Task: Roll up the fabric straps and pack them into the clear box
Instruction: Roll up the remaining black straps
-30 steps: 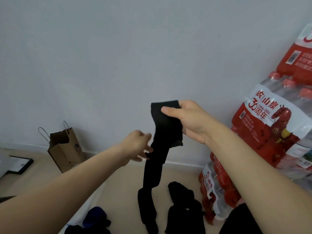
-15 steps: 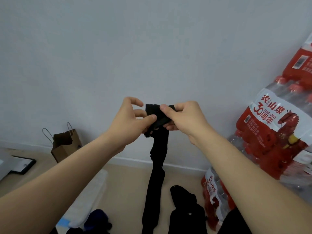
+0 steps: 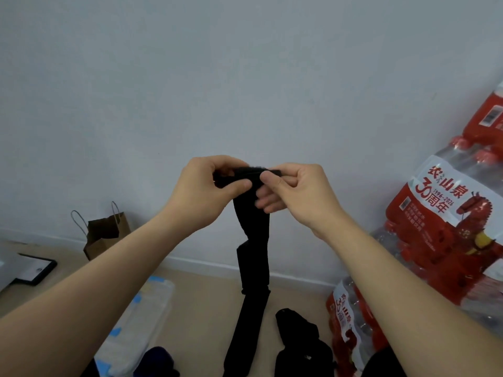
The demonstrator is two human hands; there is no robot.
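Note:
A long black fabric strap (image 3: 253, 257) hangs from my two hands down towards the floor. Its top end is folded over into a small roll between my fingers. My left hand (image 3: 206, 189) pinches the left side of that roll with thumb and fingers. My right hand (image 3: 294, 191) pinches the right side, thumb on top. The clear box (image 3: 141, 319), with blue tape marks, lies on the floor at lower left, partly hidden by my left forearm. More dark fabric (image 3: 302, 344) lies on the floor below the strap, and a dark blue piece (image 3: 158, 361) sits by the box.
Shrink-wrapped packs of red-labelled water bottles (image 3: 446, 221) are stacked at the right against the wall. A brown paper bag (image 3: 104, 235) stands by the wall at left. A black-framed flat item (image 3: 34, 270) lies on the tan floor at far left.
My left hand came up from the strap's middle to its top end. Both hands now pinch the top, which has gone from flat to a small roll.

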